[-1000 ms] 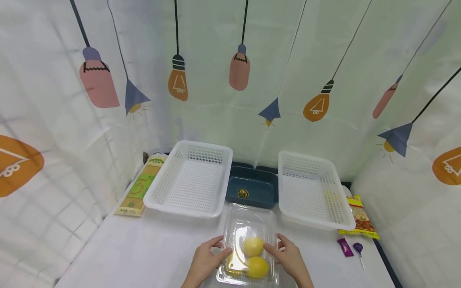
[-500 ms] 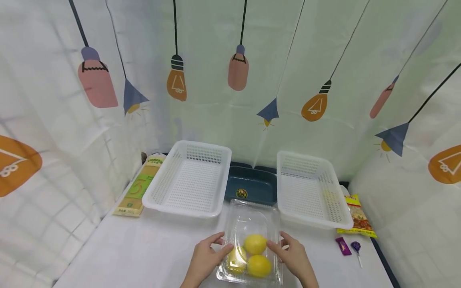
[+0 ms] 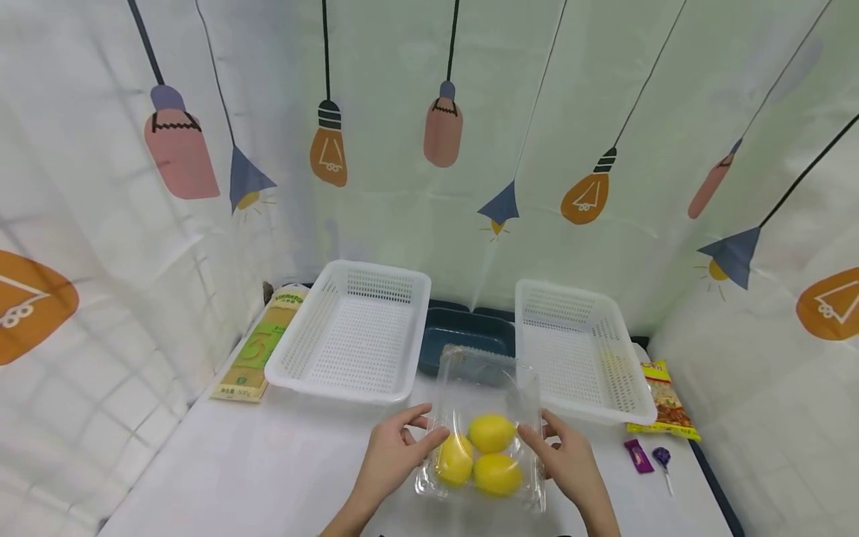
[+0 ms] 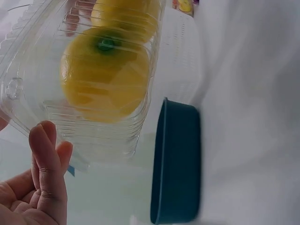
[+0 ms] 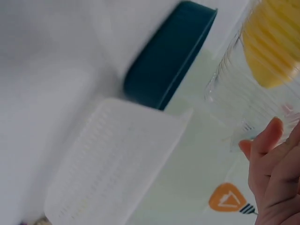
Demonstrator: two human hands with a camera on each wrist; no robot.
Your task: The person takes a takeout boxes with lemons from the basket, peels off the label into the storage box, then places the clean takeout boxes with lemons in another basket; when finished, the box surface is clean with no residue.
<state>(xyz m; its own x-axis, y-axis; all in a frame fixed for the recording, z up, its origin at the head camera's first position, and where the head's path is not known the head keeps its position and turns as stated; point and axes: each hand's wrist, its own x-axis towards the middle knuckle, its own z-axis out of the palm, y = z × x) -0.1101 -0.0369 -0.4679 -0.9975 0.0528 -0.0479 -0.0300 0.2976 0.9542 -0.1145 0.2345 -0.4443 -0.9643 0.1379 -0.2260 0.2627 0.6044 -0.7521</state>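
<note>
A clear plastic clamshell box (image 3: 479,391) with three yellow lemons (image 3: 492,432) inside is held up in front of me, its far end overlapping the dark blue dish in the head view. My left hand (image 3: 394,451) pinches the box's left edge, thumb on top and fingers below. On the opposite edge, my right hand (image 3: 569,456) grips it the same way. From the left wrist, the ribbed wall of the box shows a lemon (image 4: 105,75) with a green spot at its end. The right wrist view catches another lemon (image 5: 274,47) through the plastic.
Behind the box stands the dark blue dish (image 3: 432,339), between a white basket (image 3: 349,335) and another white basket (image 3: 567,350). A long noodle-like packet (image 3: 262,347) lies far left. At right are a yellow snack bag (image 3: 667,406), purple wrapped candy (image 3: 638,456) and lollipop (image 3: 662,459).
Both hands have raised the box, shifting it right and farther from me. Its far end now covers more of the blue dish, hiding the small round thing inside. The lemons show more clearly.
</note>
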